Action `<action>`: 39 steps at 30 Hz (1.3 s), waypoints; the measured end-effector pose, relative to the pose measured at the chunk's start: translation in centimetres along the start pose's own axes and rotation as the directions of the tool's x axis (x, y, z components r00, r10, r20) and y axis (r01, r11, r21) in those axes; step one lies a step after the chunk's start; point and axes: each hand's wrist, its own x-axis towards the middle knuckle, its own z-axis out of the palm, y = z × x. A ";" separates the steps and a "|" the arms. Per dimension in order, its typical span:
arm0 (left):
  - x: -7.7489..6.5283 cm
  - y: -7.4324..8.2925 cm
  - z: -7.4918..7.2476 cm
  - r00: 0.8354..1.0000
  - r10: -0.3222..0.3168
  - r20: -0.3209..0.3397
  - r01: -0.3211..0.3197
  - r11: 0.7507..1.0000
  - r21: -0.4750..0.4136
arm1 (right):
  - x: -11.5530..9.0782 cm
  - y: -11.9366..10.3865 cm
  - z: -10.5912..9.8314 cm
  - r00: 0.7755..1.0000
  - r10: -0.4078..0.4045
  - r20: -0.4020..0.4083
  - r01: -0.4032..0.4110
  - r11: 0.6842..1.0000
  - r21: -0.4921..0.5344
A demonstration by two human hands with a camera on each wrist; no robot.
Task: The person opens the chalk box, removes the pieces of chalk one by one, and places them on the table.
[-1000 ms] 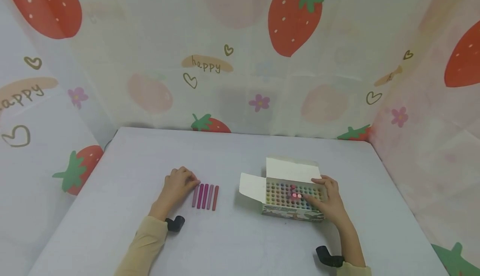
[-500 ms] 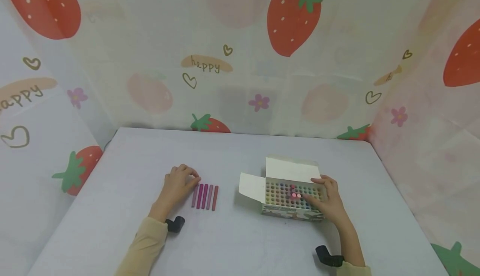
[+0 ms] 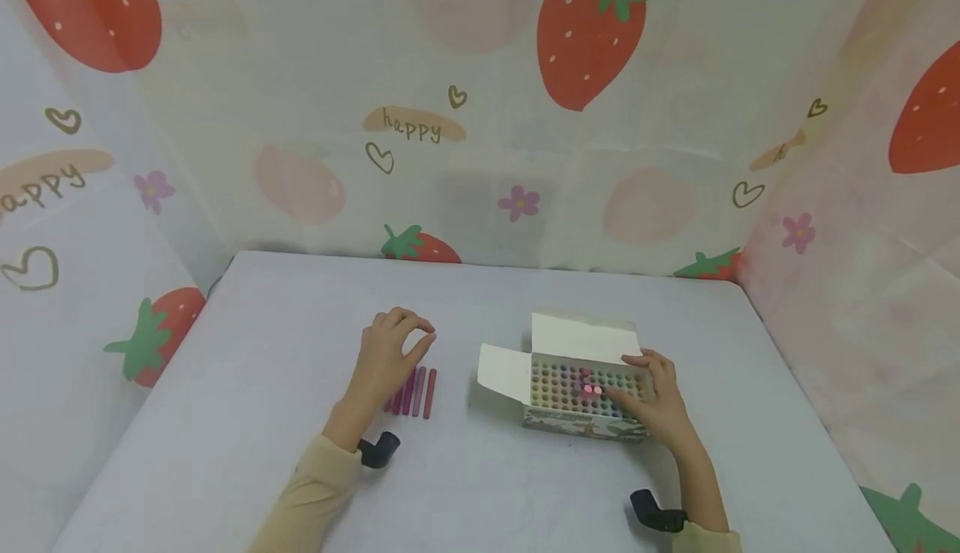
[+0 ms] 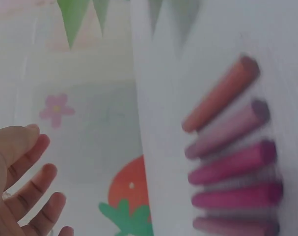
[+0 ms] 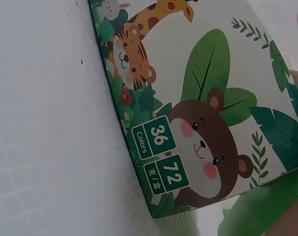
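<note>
A row of several crayons (image 3: 429, 393), pink, purple and reddish-brown, lies side by side left of the table's middle. My left hand (image 3: 388, 354) hovers over their far left end, hiding part of the row. In the left wrist view its thumb and index fingertips (image 4: 38, 136) come together with nothing between them, while the other fingers curve loosely. An opened cardboard box (image 3: 570, 426) stands to the right, filled with upright crayons; a few pink ones stick up above the others. My right hand (image 3: 663, 399) rests on the box's right end, thumb across the crayon tops.
The box's white flaps (image 3: 504, 372) stand open at its left and back. Its animal-printed side (image 5: 212, 132) fills much of the right wrist view. A white cloth (image 3: 480, 486) covers the table, with strawberry-patterned curtains (image 3: 480, 119) behind and beside it.
My left hand has lifted off the top of the crayon row and moved right and away, over the crayons. The right hand and box have stayed in place.
</note>
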 end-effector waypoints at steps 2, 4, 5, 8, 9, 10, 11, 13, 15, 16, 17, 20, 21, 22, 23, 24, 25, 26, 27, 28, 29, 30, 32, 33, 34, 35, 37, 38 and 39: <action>0.1 0.9 0.4 0.999 0.032 -0.011 -0.032 0.999 -0.010 | 0.0 0.0 0.0 1.000 -0.003 -0.001 0.003 1.000 0.000; 0.1 1.7 0.8 0.998 0.062 -0.014 -0.062 0.998 -0.014 | 0.0 0.0 0.0 1.000 -0.002 -0.002 0.002 1.000 -0.002; 0.1 2.1 1.0 0.997 0.078 -0.013 -0.078 0.997 -0.017 | 0.0 0.0 0.0 1.000 -0.001 -0.001 0.001 1.000 -0.003; -0.1 3.2 1.9 0.994 0.112 -0.002 -0.112 0.993 -0.021 | 0.1 0.0 0.0 1.000 0.004 0.000 -0.004 1.000 -0.006; -0.1 3.6 2.1 0.993 0.120 0.002 -0.120 0.992 -0.024 | 0.1 0.0 0.0 1.000 0.004 0.000 -0.004 1.000 -0.007; -0.2 3.9 2.4 0.992 0.127 0.009 -0.126 0.992 -0.031 | 0.1 0.0 0.0 1.000 0.004 -0.001 -0.004 1.000 -0.009; -0.2 4.1 2.7 0.991 0.131 0.012 -0.131 0.991 -0.036 | 0.1 0.1 0.1 1.000 0.000 -0.003 -0.001 1.000 -0.012; -0.1 4.6 3.2 0.990 0.138 0.017 -0.137 0.990 -0.045 | 0.1 0.1 0.1 1.000 -0.006 -0.005 0.006 1.000 -0.020; 0.0 5.1 3.6 0.988 0.153 0.022 -0.152 0.987 -0.058 | 0.1 0.1 0.1 1.000 -0.016 -0.004 0.016 1.000 -0.025; 0.2 5.3 3.9 0.986 0.164 0.022 -0.162 0.985 -0.060 | 0.0 0.0 0.1 1.000 -0.018 -0.002 0.018 1.000 -0.025; 0.3 5.5 4.1 0.984 0.178 0.015 -0.177 0.982 -0.062 | 0.0 0.0 0.0 1.000 -0.022 0.001 0.022 0.999 -0.026; 0.6 6.4 4.6 0.976 0.217 0.007 -0.216 0.974 -0.064 | 0.0 -0.1 -0.1 0.999 -0.030 0.014 0.031 0.999 -0.020; 0.7 6.8 4.8 0.974 0.227 0.006 -0.227 0.972 -0.064 | 0.0 -0.1 -0.2 0.999 -0.033 0.019 0.033 0.999 -0.018; 0.8 7.1 5.0 0.972 0.236 0.010 -0.235 0.970 -0.064 | 0.0 -0.2 -0.2 0.999 -0.035 0.023 0.036 0.999 -0.018; 0.8 7.5 5.2 0.969 0.245 0.015 -0.244 0.968 -0.066 | 0.0 -0.2 -0.3 0.999 -0.038 0.026 0.039 0.999 -0.019; 0.8 7.9 5.4 0.968 0.251 0.028 -0.249 0.966 -0.064 | 0.0 -0.2 -0.3 0.999 -0.039 0.030 0.040 0.999 -0.020; 0.8 8.3 5.7 0.965 0.257 0.043 -0.254 0.965 -0.064 | 0.0 -0.3 -0.3 0.999 -0.039 0.034 0.040 0.999 -0.022; 0.8 8.7 5.9 0.963 0.264 0.060 -0.261 0.963 -0.065 | 0.0 -0.3 -0.4 0.999 -0.041 0.037 0.041 0.999 -0.024; 0.7 9.1 6.2 0.960 0.269 0.082 -0.264 0.962 -0.069 | 0.0 -0.3 -0.4 0.998 -0.041 0.038 0.042 0.999 -0.026; 0.7 9.5 6.5 0.956 0.275 0.101 -0.269 0.961 -0.072 | 0.0 -0.3 -0.4 0.998 -0.041 0.039 0.042 0.999 -0.027; 0.6 10.0 6.8 0.953 0.281 0.116 -0.274 0.959 -0.072 | 0.0 -0.3 -0.4 0.998 -0.041 0.040 0.042 0.999 -0.024; 0.6 10.5 7.1 0.949 0.289 0.130 -0.281 0.957 -0.077 | 0.0 -0.3 -0.4 0.998 -0.041 0.041 0.042 0.999 -0.020; 0.5 11.3 7.8 0.939 0.310 0.148 -0.300 0.950 -0.084 | 0.0 -0.2 -0.4 0.998 -0.042 0.040 0.042 0.999 -0.009; 0.4 11.6 8.1 0.934 0.325 0.152 -0.315 0.945 -0.083 | -0.1 -0.2 -0.4 0.998 -0.041 0.039 0.041 0.999 -0.003; 0.5 11.9 8.5 0.929 0.339 0.152 -0.330 0.941 -0.081 | -0.1 -0.2 -0.4 0.998 -0.041 0.039 0.041 0.999 0.004; 0.5 12.2 8.9 0.925 0.350 0.151 -0.341 0.937 -0.082 | -0.1 -0.1 -0.3 0.998 -0.042 0.038 0.042 0.999 0.007; 0.6 12.7 9.6 0.919 0.366 0.149 -0.358 0.930 -0.079 | -0.1 -0.1 -0.3 0.998 -0.045 0.036 0.045 0.999 0.011; 0.7 12.9 10.0 0.917 0.370 0.150 -0.363 0.929 -0.075 | -0.1 0.0 -0.3 0.998 -0.047 0.035 0.047 0.999 0.011; 0.7 13.2 10.3 0.916 0.370 0.153 -0.364 0.929 -0.069 | -0.2 0.0 -0.3 0.998 -0.049 0.034 0.048 0.999 0.011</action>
